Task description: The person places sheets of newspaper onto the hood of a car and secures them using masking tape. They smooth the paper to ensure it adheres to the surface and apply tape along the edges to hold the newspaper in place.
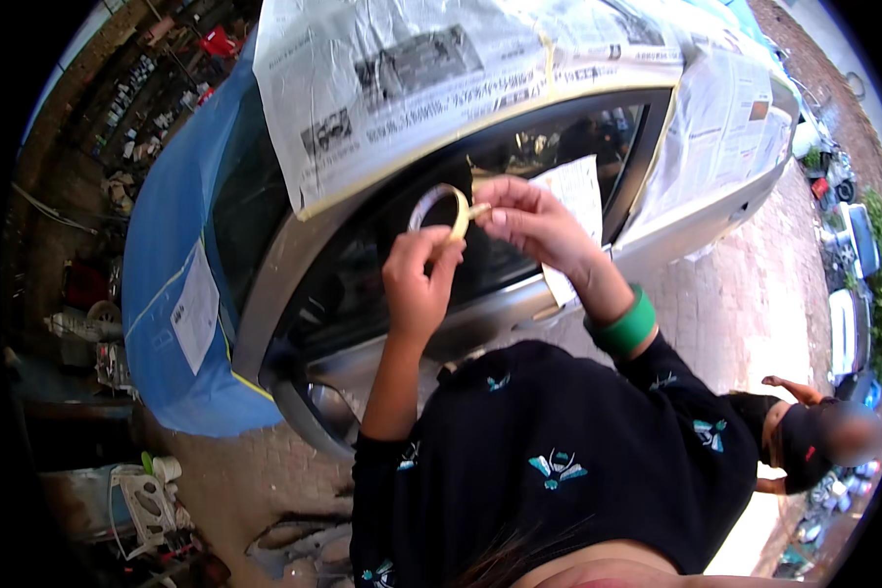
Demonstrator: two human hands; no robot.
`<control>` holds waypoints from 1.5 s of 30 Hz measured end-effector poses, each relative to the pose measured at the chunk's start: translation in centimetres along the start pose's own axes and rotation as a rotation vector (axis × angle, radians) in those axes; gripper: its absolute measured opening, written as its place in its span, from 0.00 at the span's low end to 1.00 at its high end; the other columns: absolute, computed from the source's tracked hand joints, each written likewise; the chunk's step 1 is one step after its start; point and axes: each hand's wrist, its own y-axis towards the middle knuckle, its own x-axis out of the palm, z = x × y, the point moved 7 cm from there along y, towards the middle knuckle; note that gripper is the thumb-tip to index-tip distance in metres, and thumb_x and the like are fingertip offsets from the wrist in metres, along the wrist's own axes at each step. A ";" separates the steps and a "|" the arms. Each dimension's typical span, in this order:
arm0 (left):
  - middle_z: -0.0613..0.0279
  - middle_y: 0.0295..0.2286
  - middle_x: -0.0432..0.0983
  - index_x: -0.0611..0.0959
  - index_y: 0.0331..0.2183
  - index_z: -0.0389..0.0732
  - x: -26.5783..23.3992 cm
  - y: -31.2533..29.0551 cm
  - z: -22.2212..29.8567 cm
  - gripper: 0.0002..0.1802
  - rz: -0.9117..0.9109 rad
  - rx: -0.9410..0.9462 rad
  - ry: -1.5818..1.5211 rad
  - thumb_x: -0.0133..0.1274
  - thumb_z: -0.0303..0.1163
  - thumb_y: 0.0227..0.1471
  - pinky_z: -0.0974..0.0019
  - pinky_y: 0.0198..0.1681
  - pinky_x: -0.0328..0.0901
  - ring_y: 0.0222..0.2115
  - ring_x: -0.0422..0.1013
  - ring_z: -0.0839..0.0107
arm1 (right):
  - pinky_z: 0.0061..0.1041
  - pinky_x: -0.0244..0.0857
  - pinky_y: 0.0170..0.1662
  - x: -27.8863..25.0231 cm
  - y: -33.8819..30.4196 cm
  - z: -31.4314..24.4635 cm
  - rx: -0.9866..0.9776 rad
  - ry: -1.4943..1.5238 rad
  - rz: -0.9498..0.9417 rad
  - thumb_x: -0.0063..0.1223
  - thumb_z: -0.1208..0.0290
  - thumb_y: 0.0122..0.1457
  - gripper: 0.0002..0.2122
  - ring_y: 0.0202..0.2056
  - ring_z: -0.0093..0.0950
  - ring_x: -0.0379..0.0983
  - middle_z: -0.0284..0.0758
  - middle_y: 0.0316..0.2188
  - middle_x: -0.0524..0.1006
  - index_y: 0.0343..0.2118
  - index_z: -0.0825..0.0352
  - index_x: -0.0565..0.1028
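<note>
A narrow roll of yellowish masking tape (461, 218) stands on edge in my left hand (421, 282), thumb and fingers closed on its lower rim. My right hand (539, 227) pinches the loose end of the tape just right of the roll. Both hands are raised in front of the side window (363, 269) of a silver car. Taped newspaper (363, 127) covers the roof, its lower edge running along the top of the door frame. Behind my right hand, another newspaper sheet (580, 196) hangs against the window. A wide green ring (625, 321) circles my right wrist.
Blue sheeting (171, 363) covers the car's front end, left of me. The side mirror (325, 410) juts out near my left elbow. Another person (804, 441) is at the lower right on the brick paving. Car parts (147, 505) lie at the lower left.
</note>
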 end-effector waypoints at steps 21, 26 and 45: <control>0.58 0.20 0.73 0.80 0.32 0.37 -1.6 9.5 3.8 0.10 -0.104 0.437 0.355 0.61 0.30 0.45 0.60 0.27 0.63 0.22 0.69 0.60 | 0.13 0.64 0.34 -0.9 7.1 -12.9 -0.613 -0.747 0.236 0.59 0.72 0.57 0.05 0.29 0.13 0.69 0.26 0.26 0.76 0.30 0.68 0.76; 0.51 0.27 0.76 0.78 0.35 0.36 -0.1 17.7 3.1 0.12 -0.213 0.504 0.520 0.58 0.29 0.47 0.56 0.34 0.65 0.30 0.72 0.51 | 0.18 0.68 0.38 -7.5 12.9 -20.7 -0.615 -0.903 0.345 0.57 0.67 0.58 0.10 0.37 0.18 0.73 0.39 0.42 0.78 0.27 0.68 0.73; 0.51 0.28 0.76 0.76 0.32 0.38 9.9 34.7 -5.1 0.06 -0.340 0.714 0.783 0.48 0.23 0.47 0.55 0.40 0.65 0.35 0.73 0.55 | 0.21 0.62 0.26 -24.4 29.3 -30.6 -0.059 -0.943 0.542 0.64 0.70 0.51 0.10 0.23 0.19 0.67 0.30 0.23 0.74 0.31 0.72 0.78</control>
